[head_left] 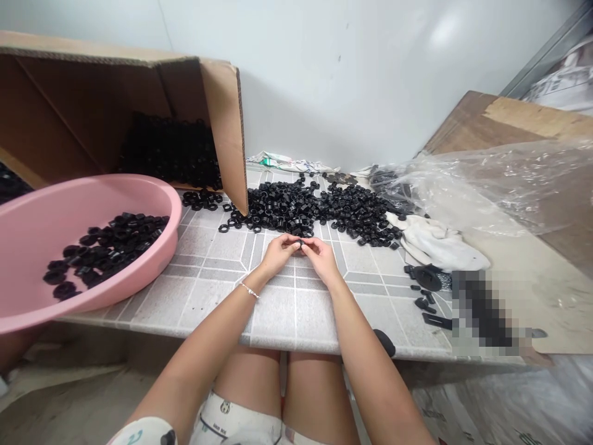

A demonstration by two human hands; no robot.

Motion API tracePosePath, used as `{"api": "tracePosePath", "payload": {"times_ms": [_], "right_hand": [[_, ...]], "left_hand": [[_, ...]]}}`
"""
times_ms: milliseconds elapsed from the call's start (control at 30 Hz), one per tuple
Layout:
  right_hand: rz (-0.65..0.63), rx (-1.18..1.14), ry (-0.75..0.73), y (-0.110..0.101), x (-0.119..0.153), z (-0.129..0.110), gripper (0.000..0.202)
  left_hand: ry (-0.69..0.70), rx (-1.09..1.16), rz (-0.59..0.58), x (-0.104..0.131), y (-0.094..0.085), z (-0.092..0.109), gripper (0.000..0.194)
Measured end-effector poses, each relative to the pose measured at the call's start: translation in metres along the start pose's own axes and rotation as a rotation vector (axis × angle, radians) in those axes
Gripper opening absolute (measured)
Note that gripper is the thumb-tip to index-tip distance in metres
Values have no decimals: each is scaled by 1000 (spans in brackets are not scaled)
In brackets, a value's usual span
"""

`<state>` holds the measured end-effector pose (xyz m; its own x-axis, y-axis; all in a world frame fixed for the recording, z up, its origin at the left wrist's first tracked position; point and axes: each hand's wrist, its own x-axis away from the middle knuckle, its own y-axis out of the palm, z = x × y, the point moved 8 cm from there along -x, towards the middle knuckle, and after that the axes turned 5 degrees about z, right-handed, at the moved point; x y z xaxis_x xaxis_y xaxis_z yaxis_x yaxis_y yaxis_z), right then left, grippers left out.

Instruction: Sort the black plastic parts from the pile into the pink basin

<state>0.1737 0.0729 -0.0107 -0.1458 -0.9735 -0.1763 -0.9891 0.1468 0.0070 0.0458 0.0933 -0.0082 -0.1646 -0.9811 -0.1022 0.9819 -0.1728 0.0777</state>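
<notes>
My left hand (280, 253) and my right hand (320, 256) meet over the middle of the table, fingertips closed from both sides on one small black ring-shaped part (300, 243). The fingers cover most of it, so its exact shape is hidden. Just beyond my hands lies a wide pile of loose black rings that look like plastic nuts (282, 207), and a second heap of small black pieces (359, 213) joins it on the right.
A pink basin (162, 241) with black nuts stands at the left. Behind it a cardboard box (227, 123) lies open-side forward, holding more black parts. Right are a white cloth (435, 244), clear plastic sheeting (500, 179), a black disc (427, 278) and a blurred-out dark object.
</notes>
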Motion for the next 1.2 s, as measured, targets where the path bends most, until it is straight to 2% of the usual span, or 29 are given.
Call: {"api": "tracePosePath", "payload": {"times_ms": [100,333,567,867,1200], "right_hand": [[29,8,-42,-1,0,-6,28],[1,-37,-38,-3,-1,-11,29],[40,-10,-28,-4,0,-12,31],[58,86,9,-9,1,-9,34],[-49,-69,49,-1,3,-6,32]], "left_hand": [[-18,-4,68,0,-2,-1,27],[-56,86,2,-2,-1,-1,32],[0,7,-14,2,1,10,33],[128,-179,-9,6,8,17,26],[340,-477,-11,14,6,33,23]]}}
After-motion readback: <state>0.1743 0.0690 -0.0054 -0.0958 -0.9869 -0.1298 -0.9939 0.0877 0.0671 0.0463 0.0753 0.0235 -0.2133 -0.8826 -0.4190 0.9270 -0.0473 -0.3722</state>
